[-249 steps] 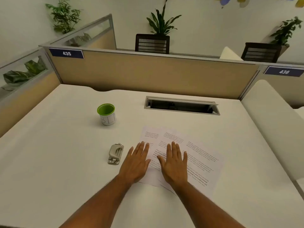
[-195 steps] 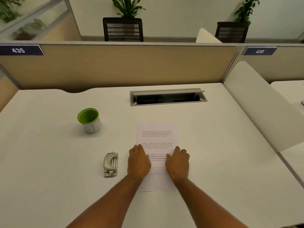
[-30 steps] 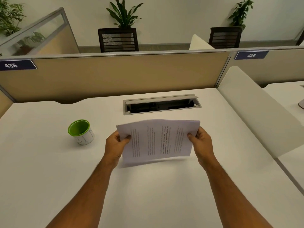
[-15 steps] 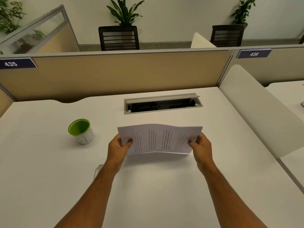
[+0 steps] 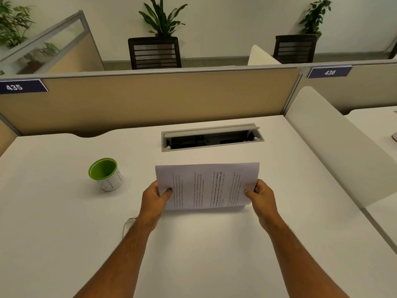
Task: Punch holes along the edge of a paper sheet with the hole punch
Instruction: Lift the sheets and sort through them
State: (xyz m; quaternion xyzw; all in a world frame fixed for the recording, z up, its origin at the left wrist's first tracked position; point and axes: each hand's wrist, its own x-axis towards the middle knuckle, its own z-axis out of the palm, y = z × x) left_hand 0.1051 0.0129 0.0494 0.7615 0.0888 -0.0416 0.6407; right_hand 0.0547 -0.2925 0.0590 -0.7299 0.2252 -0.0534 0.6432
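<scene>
A stack of printed paper sheets (image 5: 207,186) stands on its long lower edge on the white desk (image 5: 64,233), turned sideways so the text runs vertically. My left hand (image 5: 155,198) grips its left short edge, thumb on the front. My right hand (image 5: 261,195) grips the right short edge the same way. The metal hole punch (image 5: 128,225) lies on the desk under my left forearm; only a small grey corner of it shows.
A green-lined cup (image 5: 105,174) stands left of the paper. An open cable tray (image 5: 211,136) is set into the desk behind it. A tan partition (image 5: 150,100) closes the back, and a white divider (image 5: 335,143) rises on the right.
Earlier the sheets lay flat under both palms with the punch in plain sight. Both hands now hold them upright; in the last half second the bowed stack straightened and its lower edge dropped to the desk.
</scene>
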